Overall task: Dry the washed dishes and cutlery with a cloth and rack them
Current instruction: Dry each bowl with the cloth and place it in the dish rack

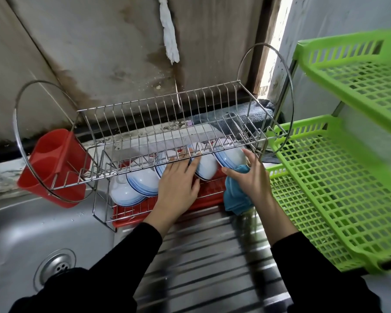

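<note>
1. The red cutlery holder (pixel 52 163) hangs on the left end of the steel dish rack (pixel 167 123). I can see no cutlery in it.
2. The bowls, white with blue bands, are all on the lower tier over the red drip tray (pixel 210 190). They stand on edge in a row that runs left to right and leans back. The leftmost bowl (pixel 124 193) and the second bowl (pixel 145 179) overlap, with their undersides facing the camera.
3. The left hand (pixel 178 184) reaches forward under the upper tier. Its fingers are straight and spread, lying flat across a third bowl (pixel 163 163), and the forefinger runs alongside the middle bowl (pixel 205 168). It holds nothing.
4. The rightmost bowl (pixel 231 155) is the one being handled and is nearer the right hand. It is tilted, with its rim facing down toward the palm and its foot tucked up behind the upper tier's front rail.
5. The right hand (pixel 251 177) has its thumb and forefinger spread against that bowl's rim, and the blue cloth (pixel 235 199) is bunched in its palm and hangs below. My guess is the bowl is being seated in the last slot. The tight clearance under the rail means it has to go in at an angle.
6. The green plastic shelves (pixel 325 177) stand just right of the rack and crowd that wrist.
</note>
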The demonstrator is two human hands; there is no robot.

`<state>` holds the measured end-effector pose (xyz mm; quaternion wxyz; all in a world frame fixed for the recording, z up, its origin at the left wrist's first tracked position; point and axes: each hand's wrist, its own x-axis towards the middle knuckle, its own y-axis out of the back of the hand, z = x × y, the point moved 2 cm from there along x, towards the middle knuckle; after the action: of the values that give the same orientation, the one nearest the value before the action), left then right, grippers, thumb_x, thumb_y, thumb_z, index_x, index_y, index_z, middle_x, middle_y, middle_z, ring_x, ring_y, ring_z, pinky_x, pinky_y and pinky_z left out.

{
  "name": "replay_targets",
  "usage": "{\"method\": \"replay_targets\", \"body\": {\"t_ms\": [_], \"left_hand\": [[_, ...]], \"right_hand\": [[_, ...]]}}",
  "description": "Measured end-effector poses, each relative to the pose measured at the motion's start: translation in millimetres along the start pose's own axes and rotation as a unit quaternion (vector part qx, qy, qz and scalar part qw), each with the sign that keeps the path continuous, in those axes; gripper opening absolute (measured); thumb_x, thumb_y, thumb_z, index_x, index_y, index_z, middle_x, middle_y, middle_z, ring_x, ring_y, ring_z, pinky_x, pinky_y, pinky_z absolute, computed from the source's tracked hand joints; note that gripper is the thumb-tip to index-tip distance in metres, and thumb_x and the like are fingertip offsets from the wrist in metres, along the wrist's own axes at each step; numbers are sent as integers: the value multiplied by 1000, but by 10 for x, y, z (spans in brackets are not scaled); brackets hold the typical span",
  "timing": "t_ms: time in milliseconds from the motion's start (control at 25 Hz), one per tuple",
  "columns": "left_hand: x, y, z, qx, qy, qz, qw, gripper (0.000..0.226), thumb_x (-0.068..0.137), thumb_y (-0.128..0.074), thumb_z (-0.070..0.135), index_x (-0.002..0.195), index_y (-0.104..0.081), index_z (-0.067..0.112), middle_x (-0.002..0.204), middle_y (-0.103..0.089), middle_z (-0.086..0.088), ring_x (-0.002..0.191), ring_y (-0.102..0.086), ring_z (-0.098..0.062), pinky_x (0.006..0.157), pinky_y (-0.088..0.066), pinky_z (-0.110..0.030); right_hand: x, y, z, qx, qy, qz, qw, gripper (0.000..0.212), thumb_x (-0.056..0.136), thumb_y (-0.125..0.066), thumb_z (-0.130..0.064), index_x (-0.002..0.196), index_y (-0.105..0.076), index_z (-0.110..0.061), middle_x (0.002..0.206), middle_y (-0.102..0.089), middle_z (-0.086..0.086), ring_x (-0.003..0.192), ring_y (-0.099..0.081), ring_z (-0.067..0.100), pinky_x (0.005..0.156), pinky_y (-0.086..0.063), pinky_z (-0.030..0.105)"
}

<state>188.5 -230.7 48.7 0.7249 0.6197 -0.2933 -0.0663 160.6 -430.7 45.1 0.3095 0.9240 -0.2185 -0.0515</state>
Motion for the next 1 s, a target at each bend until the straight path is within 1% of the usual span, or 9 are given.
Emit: {"method": "replay_targets", "body": {"t_ms": [160, 240, 360, 440, 520, 600, 800, 880, 1000], "left_hand": [[-37, 22, 47, -4, 20, -16, 1000, 67, 84, -65, 28, 145, -42, 16, 130, -57, -13, 120, -52, -33, 109, -32, -49], [-66, 47, 60, -3, 22, -10, 1000, 67, 83, -65, 28, 145, -42, 15, 132, -56, -13, 122, -52, -34, 111, -30, -50], [-156, 122, 98, -9, 25, 14, 1000, 62, 84, -53, 30, 144, -43, 13, 136, -54, -13, 126, -51, -34, 112, -26, -49], [-285, 193, 119, -16, 26, 24, 999, 61, 85, -42, 33, 143, -43, 14, 141, -51, -10, 132, -47, -30, 113, -22, -46], [-492, 248, 96, -22, 33, 38, 998, 60, 86, -40, 34, 142, -43, 13, 144, -49, -8, 135, -44, -27, 116, -23, -42], [-739, 307, 30, -24, 51, 45, 997, 59, 87, -41, 35, 140, -46, 11, 144, -50, -7, 134, -45, -26, 115, -25, -42], [-1436, 526, -274, -7, 123, 33, 992, 59, 82, -43, 34, 133, -55, 8, 138, -55, -8, 130, -50, -26, 110, -25, -40], [-1765, 650, -430, 8, 156, 17, 988, 60, 81, -42, 36, 131, -57, 8, 137, -56, -10, 127, -52, -27, 108, -27, -40], [-2347, 898, -698, 36, 199, -16, 979, 62, 78, -40, 37, 128, -60, 7, 131, -61, -12, 120, -58, -30, 100, -44, -47]], "right_hand": [[-82, -17, 11, -44, 11, -7, 999, 100, 72, -79, -50, 152, -21, -31, 149, -44, 2, 123, -56, 30, 93, -47, 36], [-178, 10, 11, -19, 19, 5, 1000, 107, 69, -84, -43, 152, -16, -33, 151, -42, -1, 126, -54, 29, 96, -47, 38], [-372, 69, 2, -1, 64, -2, 998, 113, 64, -89, -29, 152, -19, -31, 153, -39, -1, 131, -49, 24, 97, -41, 29], [-554, 78, -17, -9, 95, -23, 995, 109, 62, -90, -27, 151, -27, -28, 145, -49, 5, 124, -54, 25, 96, -45, 31], [-766, 53, -69, -24, 117, -38, 992, 105, 61, -90, -30, 149, -33, -28, 131, -57, 10, 113, -60, 29, 91, -51, 37], [-953, 11, -159, -32, 138, -51, 989, 101, 63, -89, -32, 148, -34, -31, 124, -58, 7, 107, -61, 28, 88, -51, 39], [-1380, -252, -512, -49, 161, -153, 974, 89, 75, -80, -38, 147, -28, -42, 131, -48, -3, 115, -55, 19, 91, -49, 37], [-1604, -428, -668, -42, 195, -173, 965, 81, 76, -80, -35, 145, -36, -36, 130, -47, -3, 112, -56, 17, 90, -49, 36], [-2030, -783, -918, -48, 249, -200, 946, 69, 74, -82, -31, 136, -52, -24, 128, -47, -2, 106, -57, 17, 88, -47, 27]]}}
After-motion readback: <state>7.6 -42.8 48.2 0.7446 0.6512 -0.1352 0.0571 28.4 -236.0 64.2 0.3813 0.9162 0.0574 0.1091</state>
